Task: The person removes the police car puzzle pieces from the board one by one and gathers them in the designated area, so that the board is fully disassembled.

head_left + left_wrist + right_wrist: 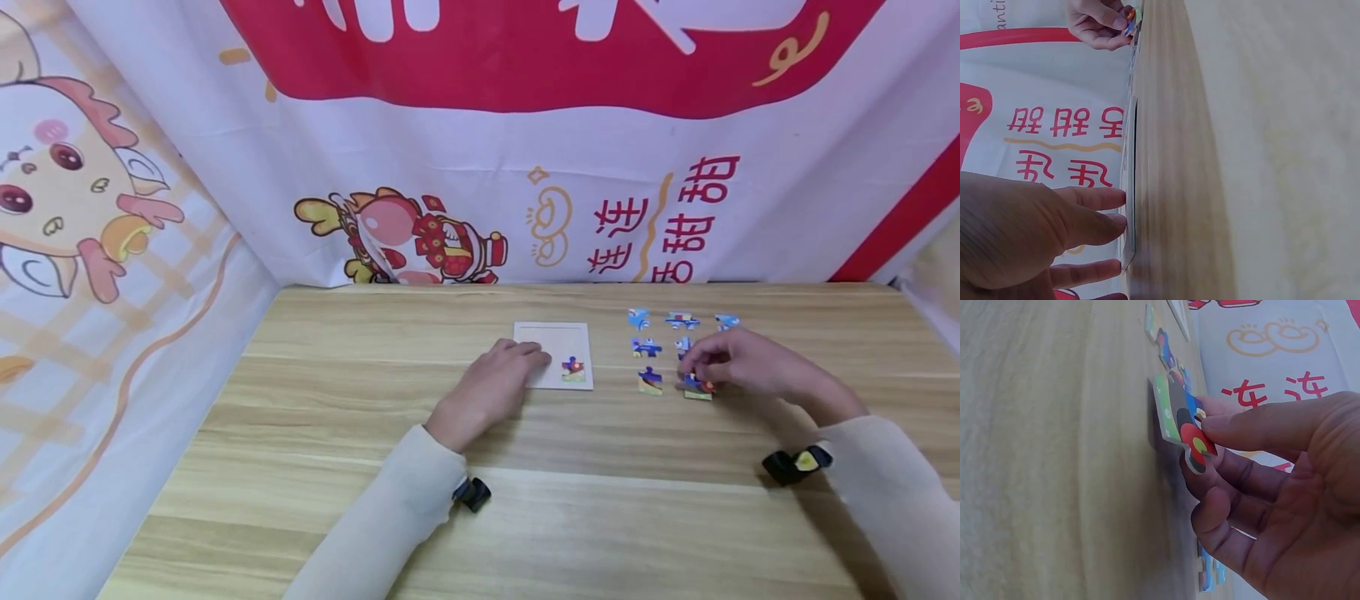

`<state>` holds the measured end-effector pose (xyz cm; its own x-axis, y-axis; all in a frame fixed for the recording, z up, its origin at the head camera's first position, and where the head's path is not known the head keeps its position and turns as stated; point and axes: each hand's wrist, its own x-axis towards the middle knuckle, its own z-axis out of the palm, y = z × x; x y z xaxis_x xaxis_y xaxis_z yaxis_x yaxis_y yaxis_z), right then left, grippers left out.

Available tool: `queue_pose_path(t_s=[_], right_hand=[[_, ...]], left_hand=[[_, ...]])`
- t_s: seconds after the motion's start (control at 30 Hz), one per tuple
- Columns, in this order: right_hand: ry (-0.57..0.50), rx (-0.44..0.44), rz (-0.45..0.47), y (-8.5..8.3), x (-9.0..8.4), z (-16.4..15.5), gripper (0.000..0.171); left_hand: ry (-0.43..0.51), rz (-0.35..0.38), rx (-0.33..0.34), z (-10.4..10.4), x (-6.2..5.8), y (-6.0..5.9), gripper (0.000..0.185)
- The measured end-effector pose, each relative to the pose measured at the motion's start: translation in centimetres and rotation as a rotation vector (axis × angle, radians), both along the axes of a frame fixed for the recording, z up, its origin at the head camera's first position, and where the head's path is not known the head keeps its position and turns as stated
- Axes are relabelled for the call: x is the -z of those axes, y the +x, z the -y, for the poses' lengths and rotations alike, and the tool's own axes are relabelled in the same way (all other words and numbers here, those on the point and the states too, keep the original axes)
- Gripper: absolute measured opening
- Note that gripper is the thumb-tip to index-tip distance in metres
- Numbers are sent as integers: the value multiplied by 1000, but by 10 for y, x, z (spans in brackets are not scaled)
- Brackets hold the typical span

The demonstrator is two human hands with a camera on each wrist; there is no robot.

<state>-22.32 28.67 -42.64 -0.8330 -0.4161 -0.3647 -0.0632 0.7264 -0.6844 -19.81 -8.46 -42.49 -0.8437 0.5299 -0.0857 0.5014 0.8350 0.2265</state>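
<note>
My right hand (757, 367) pinches a jigsaw piece (1180, 415) between thumb and fingers. The piece shows a red wheel shape and a green edge, and in the right wrist view it is tilted just off the wood. My left hand (491, 387) rests on the left side of a white puzzle tray (588, 343), its fingers fairly straight. In the left wrist view the fingertips touch the tray's edge. One jigsaw piece (572, 370) lies inside the tray at its lower right corner.
Several loose pieces lie right of the tray, among them a blue one (638, 318), a wide one (682, 319) and a yellow-bottomed one (649, 381). The wooden table (585, 533) meets a printed cloth (465, 150) at the back.
</note>
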Motion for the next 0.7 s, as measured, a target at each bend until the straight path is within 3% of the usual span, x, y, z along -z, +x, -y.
queue_pose_path(t_s=[0.2,0.47,0.7], right_hand=[[20,3,-45,2,3,2,24],[48,13,-107,8,3,7,23],[39,19,-147,9,6,7,23]], left_hand=[[-9,1,-2,0,0,0,46],[-36,83,-21,-1,-3,3,49],[-32,112,-28,-1,-4,4,50]])
